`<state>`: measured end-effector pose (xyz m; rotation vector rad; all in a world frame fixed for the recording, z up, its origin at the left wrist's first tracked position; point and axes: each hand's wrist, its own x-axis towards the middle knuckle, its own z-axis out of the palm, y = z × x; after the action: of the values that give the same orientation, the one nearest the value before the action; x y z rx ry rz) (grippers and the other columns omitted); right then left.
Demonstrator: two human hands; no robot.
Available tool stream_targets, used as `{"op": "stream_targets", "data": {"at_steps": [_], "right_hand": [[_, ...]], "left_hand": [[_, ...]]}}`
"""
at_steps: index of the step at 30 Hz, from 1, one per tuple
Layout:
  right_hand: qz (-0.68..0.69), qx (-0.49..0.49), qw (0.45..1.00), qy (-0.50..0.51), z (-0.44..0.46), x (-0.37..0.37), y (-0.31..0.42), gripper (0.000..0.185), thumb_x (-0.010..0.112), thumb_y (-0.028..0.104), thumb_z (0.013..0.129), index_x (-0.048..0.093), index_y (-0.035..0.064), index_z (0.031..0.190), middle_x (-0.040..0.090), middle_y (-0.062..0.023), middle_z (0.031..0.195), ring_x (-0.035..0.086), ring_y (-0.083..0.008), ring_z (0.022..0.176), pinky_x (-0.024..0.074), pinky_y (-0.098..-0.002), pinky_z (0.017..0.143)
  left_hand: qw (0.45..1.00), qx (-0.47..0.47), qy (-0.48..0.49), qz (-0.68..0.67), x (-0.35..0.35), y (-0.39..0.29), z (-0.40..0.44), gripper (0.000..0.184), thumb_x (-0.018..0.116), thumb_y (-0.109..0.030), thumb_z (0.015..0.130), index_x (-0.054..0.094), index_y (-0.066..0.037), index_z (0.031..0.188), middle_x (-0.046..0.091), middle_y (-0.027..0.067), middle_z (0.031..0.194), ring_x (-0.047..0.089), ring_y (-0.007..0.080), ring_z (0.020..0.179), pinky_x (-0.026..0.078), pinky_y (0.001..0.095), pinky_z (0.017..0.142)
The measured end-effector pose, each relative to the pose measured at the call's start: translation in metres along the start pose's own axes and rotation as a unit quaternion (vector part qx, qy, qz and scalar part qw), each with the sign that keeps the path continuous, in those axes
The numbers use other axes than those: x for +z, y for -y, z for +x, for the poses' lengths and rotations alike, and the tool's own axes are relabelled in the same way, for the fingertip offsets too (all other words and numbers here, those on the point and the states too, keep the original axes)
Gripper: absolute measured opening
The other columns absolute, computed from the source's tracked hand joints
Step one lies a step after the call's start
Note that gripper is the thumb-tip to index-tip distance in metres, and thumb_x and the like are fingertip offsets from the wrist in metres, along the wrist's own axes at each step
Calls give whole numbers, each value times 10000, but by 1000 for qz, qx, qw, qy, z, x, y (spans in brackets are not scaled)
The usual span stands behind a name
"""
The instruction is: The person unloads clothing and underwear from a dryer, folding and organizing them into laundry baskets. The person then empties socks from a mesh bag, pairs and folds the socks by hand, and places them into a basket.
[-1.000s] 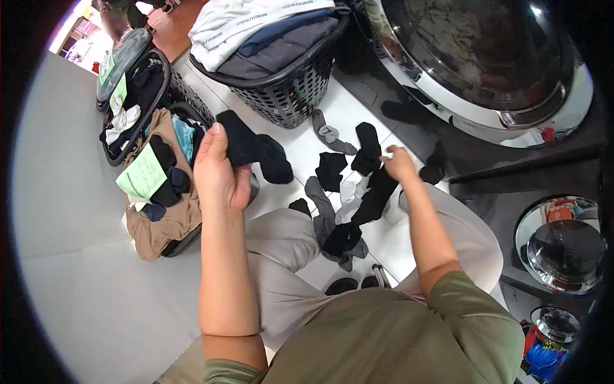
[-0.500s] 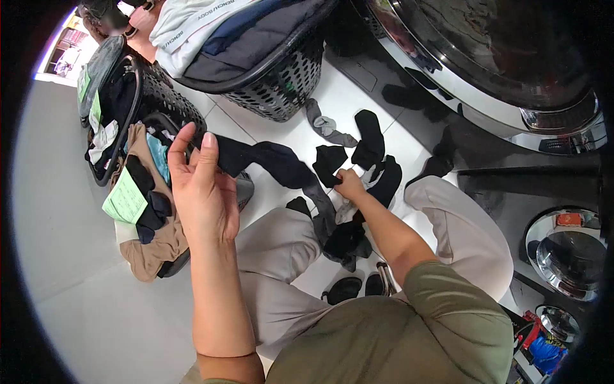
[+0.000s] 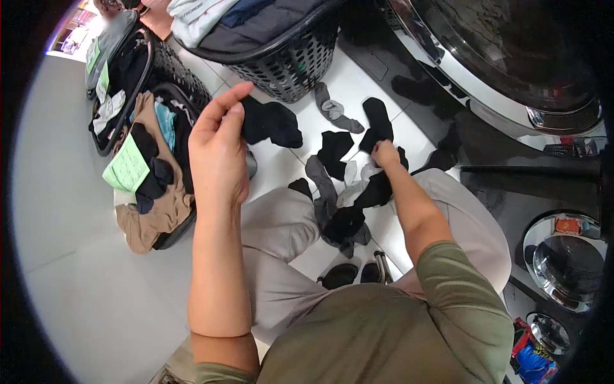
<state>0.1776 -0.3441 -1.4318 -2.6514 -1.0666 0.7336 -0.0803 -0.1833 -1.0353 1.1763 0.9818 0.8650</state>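
Observation:
My left hand is raised, thumb and fingers pinching a dark sock that stretches out to the right above the floor. Low over the tiles, my right hand has its fingers closed at the lower end of a long black sock. Around it lie a short black sock, a grey sock, a pale sock and a bunched black sock. Farther off is a grey sock with a light patch.
A perforated black basket heaped with folded clothes stands ahead. To the left are two more laundry baskets, with a green paper slip on the nearer pile. A front-loading machine rises at the right. Sandals lie between my legs.
My right hand has moved from the short black sock to the long black one farther right. My left hand has shifted up and right, still holding the dark sock, now clear of the grey sock below.

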Motion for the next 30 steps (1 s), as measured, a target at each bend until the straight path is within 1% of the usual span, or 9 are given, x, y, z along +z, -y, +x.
{"op": "stream_targets", "data": {"at_steps": [3,7,11,14,20,23,26,29,30], "right_hand": [[267,-30,961,71,-2,-51,3,221,638,161,792,694,14,948,690,-155,1012,655,-267,881,512,-347,790],[627,-37,766,139,-38,-151,6,42,630,96,793,607,90,758,622,-2,831,544,-106,741,414,-246,646],[615,-81,774,125,-57,-203,6,91,602,44,833,599,102,903,593,23,808,524,-76,692,380,-203,572],[526,-63,847,54,-50,-212,10,132,541,50,934,620,47,1041,622,5,898,578,-71,761,473,-207,699],[560,-28,821,102,-98,-210,51,198,636,77,912,648,15,1099,671,-29,974,628,-107,848,505,-251,765],[411,-75,904,96,-104,-201,41,181,673,82,879,681,40,1055,681,-31,939,633,-121,866,509,-275,756],[9,-113,993,29,-104,-169,30,307,759,181,771,701,75,1053,654,-121,1048,647,-297,912,508,-379,788],[-341,-299,891,-26,-157,-108,70,339,772,220,737,701,110,1049,577,-133,1196,594,-315,1081,470,-454,916],[-281,-390,877,0,-173,-65,65,400,771,253,724,673,122,1089,572,-110,1242,557,-310,1156,443,-502,954]], "left_hand": [[1000,0,-13,-23,-2,-5,0,226,515,-11,930,641,31,1113,611,8,890,537,51,720,415,180,661],[999,9,-23,-36,-12,-3,7,231,540,-13,904,640,29,1109,625,27,937,562,71,793,431,189,707],[991,11,-16,131,-14,-8,2,244,552,-39,898,648,-2,1120,634,57,975,582,119,872,462,232,782],[992,5,19,127,-12,-7,-3,271,565,-53,899,669,-25,1147,637,71,1034,557,118,978,409,219,885],[992,60,32,102,-22,5,-1,293,602,-61,882,688,-41,1162,631,80,1093,518,119,1046,340,208,955],[991,68,21,112,-24,5,-7,297,621,-64,872,692,-48,1160,631,74,1061,523,113,999,359,204,917],[993,62,38,90,-26,4,-11,301,632,-65,871,687,-60,1166,607,21,924,495,83,829,381,201,757],[995,55,56,69,-21,1,-13,304,627,-60,875,680,-63,1174,580,-2,867,467,72,773,368,196,702],[995,49,60,64,-19,1,-14,305,624,-58,876,677,-64,1176,570,-8,850,459,70,758,363,194,689]]}}
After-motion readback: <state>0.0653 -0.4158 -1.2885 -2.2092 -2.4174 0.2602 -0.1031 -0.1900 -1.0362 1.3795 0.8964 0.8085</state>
